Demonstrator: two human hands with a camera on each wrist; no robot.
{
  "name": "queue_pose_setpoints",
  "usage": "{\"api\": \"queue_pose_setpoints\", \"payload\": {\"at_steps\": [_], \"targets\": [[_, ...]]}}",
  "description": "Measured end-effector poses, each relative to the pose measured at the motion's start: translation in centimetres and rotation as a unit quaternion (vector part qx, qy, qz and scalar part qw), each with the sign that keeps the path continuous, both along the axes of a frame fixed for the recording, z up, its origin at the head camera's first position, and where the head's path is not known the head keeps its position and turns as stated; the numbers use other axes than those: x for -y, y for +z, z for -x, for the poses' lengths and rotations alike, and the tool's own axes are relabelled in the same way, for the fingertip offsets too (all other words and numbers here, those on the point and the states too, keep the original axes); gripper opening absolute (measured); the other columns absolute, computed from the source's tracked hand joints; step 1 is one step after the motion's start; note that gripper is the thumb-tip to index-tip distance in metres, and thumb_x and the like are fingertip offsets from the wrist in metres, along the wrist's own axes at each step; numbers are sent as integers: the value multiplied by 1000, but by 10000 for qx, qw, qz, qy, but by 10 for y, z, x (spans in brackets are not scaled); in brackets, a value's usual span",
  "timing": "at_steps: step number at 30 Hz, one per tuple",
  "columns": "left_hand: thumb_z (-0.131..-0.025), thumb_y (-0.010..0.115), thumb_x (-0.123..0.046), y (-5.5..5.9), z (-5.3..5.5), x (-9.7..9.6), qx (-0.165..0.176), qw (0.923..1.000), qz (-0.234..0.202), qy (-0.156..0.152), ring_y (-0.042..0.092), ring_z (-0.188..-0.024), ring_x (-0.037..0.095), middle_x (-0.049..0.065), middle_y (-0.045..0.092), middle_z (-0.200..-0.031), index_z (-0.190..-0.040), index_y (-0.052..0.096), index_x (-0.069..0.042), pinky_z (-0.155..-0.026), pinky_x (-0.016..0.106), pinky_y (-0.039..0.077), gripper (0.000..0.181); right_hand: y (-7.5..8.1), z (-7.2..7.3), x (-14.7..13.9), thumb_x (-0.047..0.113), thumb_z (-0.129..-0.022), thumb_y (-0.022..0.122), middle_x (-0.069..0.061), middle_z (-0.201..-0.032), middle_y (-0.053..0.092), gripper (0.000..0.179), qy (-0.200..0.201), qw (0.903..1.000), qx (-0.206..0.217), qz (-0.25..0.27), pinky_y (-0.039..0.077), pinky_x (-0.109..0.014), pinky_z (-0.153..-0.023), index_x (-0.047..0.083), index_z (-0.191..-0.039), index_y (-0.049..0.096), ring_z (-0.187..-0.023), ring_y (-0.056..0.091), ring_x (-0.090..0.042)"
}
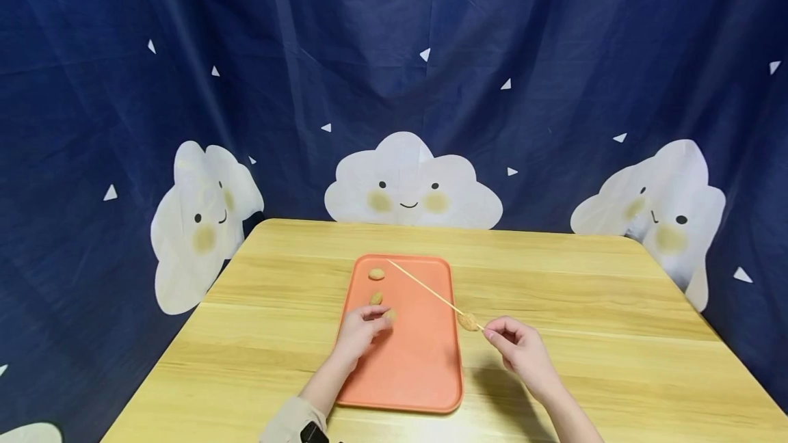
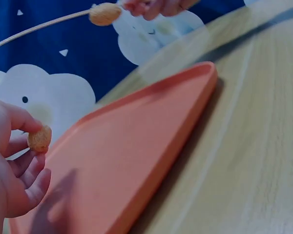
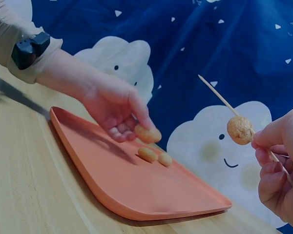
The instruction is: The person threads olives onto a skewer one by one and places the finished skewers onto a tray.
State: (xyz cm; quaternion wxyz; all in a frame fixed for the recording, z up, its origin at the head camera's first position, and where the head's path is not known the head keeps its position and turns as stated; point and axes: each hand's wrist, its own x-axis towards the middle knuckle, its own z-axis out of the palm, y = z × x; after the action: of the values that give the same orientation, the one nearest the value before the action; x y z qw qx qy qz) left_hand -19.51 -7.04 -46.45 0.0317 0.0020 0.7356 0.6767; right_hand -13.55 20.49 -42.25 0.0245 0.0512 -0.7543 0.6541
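Your left hand (image 1: 362, 331) pinches a small brown ball (image 2: 39, 139) at the fingertips; the left wrist view shows this grip sharply, while the head view leaves that ball blurred. Your right hand (image 1: 520, 354) pinches a thin stick (image 1: 425, 286), with a threaded ball (image 1: 468, 322) just ahead of those fingertips. Only the right wrist view shows the stick's near end running back past your fingers, across the palm. Two loose balls (image 1: 376, 274) lie on the orange tray (image 1: 409, 388) just beyond your left fingers, out of the left wrist view. Your left forearm slants in over the tray's left edge, hand above it; your right hand hangs above the table (image 1: 646, 320), right of the tray. Farthest from your fingers is a blue cloud-print curtain (image 1: 369, 53).
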Motion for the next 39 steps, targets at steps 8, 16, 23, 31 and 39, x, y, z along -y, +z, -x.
{"api": "queue_pose_setpoints", "payload": {"at_steps": [8,16,23,31,39], "targets": [[-87,62,-8,17,-2,0,-27,9974,-651,-316,62,-71,16,8,66,-92,-114,58,14,-75,39,55,34,2,-1,-2,4,-87,60,1,-64,49,17,11,10000,49,-85,23,-17,-34,-13,-91,57,-40,29,-3],[-87,64,-14,30,-7,-3,41,9963,-668,-536,62,-69,14,5,65,-90,-111,61,10,-76,44,54,34,-1,-3,-9,3,-87,61,-1,-65,51,17,-75,9998,11,-199,24,-19,-32,-13,-91,57,-40,30,-2],[-85,65,-12,34,-10,-3,105,9954,-742,-603,62,-68,16,1,62,-83,-104,61,10,-76,44,53,29,-6,-5,-15,4,-86,62,-3,-64,49,18,-113,9996,101,-249,25,-19,-32,-13,-91,58,-40,30,-3],[-86,63,-10,33,-12,-4,143,9912,-1038,-811,64,-71,18,4,63,-87,-105,59,10,-77,44,54,28,-8,-6,-15,3,-85,62,-3,-64,49,18,-142,9993,244,-260,25,-18,-35,-13,-92,57,-41,30,-4],[-87,61,-5,31,-12,-4,278,9834,-1407,-1108,65,-73,15,9,67,-89,-108,57,17,-76,33,55,30,-11,-7,-15,3,-85,62,-3,-62,49,18,-112,9993,196,-294,24,-20,-33,-13,-91,58,-40,30,-3]]}}
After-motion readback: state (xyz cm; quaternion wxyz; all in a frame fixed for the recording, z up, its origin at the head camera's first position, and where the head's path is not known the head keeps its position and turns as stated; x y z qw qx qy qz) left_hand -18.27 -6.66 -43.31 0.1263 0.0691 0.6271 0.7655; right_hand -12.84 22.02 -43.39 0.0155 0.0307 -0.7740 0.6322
